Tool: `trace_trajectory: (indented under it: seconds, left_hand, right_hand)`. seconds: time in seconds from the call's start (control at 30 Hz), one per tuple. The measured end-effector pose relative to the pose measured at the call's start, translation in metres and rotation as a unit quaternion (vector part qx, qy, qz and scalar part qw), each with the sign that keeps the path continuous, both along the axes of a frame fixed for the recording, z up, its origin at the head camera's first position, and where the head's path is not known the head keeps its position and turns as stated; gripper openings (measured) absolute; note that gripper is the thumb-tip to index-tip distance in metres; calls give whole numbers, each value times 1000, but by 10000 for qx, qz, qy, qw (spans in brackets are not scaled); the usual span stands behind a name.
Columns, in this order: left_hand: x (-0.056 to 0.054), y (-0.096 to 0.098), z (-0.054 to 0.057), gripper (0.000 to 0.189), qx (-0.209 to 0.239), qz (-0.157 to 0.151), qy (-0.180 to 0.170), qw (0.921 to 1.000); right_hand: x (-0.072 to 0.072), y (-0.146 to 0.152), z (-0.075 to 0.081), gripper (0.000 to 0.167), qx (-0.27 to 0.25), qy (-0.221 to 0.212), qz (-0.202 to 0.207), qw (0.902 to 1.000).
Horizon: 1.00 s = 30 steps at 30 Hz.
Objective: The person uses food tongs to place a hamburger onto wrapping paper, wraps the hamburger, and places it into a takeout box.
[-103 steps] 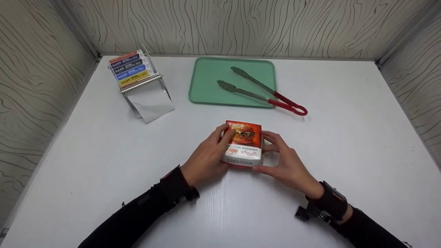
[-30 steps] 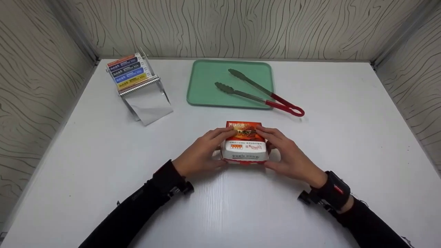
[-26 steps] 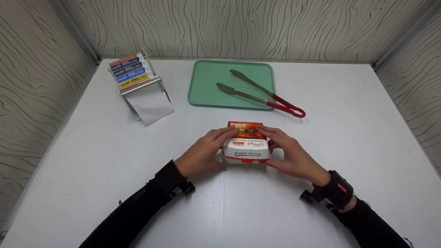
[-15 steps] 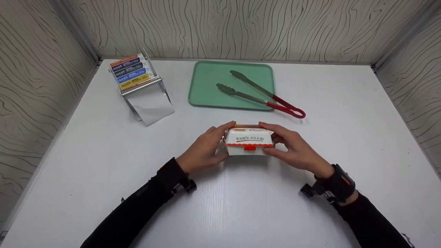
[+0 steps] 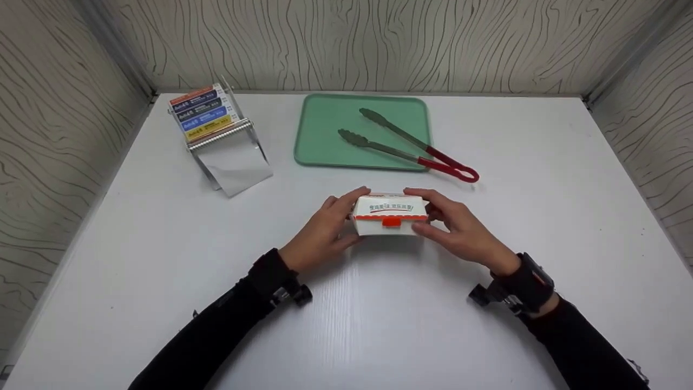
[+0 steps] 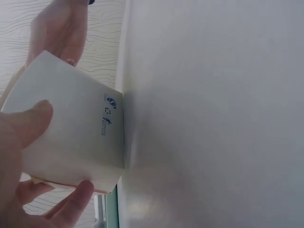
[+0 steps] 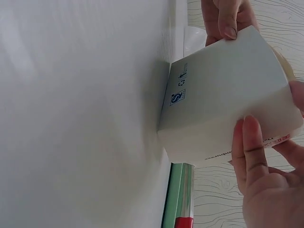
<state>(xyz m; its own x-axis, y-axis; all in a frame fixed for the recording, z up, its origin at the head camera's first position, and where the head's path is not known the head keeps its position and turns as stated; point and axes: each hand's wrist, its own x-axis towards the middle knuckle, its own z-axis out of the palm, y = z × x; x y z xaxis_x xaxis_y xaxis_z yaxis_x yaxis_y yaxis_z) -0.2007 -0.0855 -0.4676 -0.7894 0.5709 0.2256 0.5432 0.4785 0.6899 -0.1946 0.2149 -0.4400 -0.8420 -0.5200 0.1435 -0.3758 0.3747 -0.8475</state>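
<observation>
A paper burger box (image 5: 376,228), white with a red tab on its front, is held between both hands at the middle of the table. Its lid is down, and it tips back so the front faces the head camera. My left hand (image 5: 325,230) grips its left side, fingers at the top edge and thumb low. On the other side my right hand (image 5: 460,230) holds it, thumb on the lower right front. Both wrist views show the plain box underside (image 6: 71,118) with small blue marks, one lower edge right at the tabletop.
Behind the box lies a green tray (image 5: 325,146) with red-handled tongs (image 5: 398,154) across it, handles over its right edge. At the back left stands a metal dispenser (image 5: 219,130) with colored label strips and a hanging white sheet. Wood-patterned panels (image 5: 368,43) border the table.
Both hands have tilted the burger box backward, so its printed orange top has turned out of sight and its white front shows. Tray, tongs and dispenser stay put.
</observation>
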Motion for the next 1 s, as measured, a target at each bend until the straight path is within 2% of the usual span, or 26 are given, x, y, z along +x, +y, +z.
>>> trace_trajectory:
  seconds: [0.23, 0.4, 0.67, 0.87, 1.0]
  left_hand:
    - [1, -2, 2, 89, 211, 30, -290, 9994]
    - [1, -1, 2, 90, 286, 19, -292, 9992]
    - [0, 2, 0, 85, 215, 316, -8, 9993]
    - [4, 3, 0, 89, 122, 347, 334, 9988]
    - [4, 4, -1, 84, 200, 376, 497, 9979]
  right_hand:
    - [0, -2, 1, 59, 124, -9, -19, 9999]
    - [1, -3, 1, 59, 171, 26, -50, 9998]
    - [4, -6, 1, 57, 148, 178, -137, 9996]
    - [5, -7, 0, 54, 147, 244, -142, 9995]
    - [4, -7, 1, 53, 127, 202, -136, 9996]
